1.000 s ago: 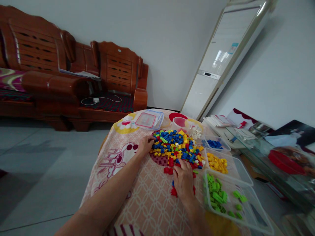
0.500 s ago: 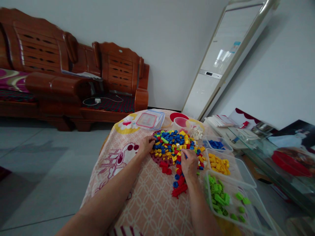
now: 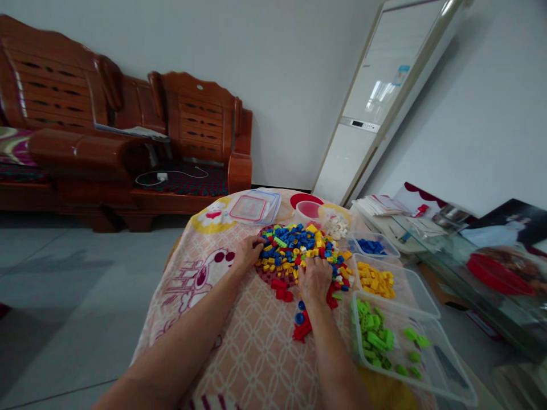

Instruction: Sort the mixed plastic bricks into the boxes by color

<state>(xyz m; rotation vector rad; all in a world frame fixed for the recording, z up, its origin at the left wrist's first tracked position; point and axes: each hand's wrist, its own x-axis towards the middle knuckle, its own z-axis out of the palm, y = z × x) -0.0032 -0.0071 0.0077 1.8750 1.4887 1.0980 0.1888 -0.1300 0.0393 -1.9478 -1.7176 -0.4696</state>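
Observation:
A mixed pile of small building blocks (image 3: 284,242), in blue, yellow, red and green, lies on the patterned tablecloth (image 3: 265,341). At its left edge is my left hand (image 3: 249,252), its fingers bent and close together; whatever lies between the tips is too small to make out. My right hand (image 3: 315,279) reaches palm down into the near right part of the pile, with its fingertips hidden among the blocks. Red blocks (image 3: 281,290) sit apart at the near side of the pile. Beside my right wrist are more red pieces (image 3: 302,330) and round blue pieces (image 3: 299,318).
On the right stand clear boxes holding blue blocks (image 3: 371,246), yellow blocks (image 3: 376,280) and green blocks (image 3: 374,333). White pieces (image 3: 337,226), a round tub (image 3: 309,212) and flat lids (image 3: 252,208) lie at the back. A glass table (image 3: 448,273) adjoins at right.
My right hand has shifted left and slightly up, turning over into the pile, with its fingertips now hidden. My left hand stays at the pile's left edge. The whole view has moved slightly.

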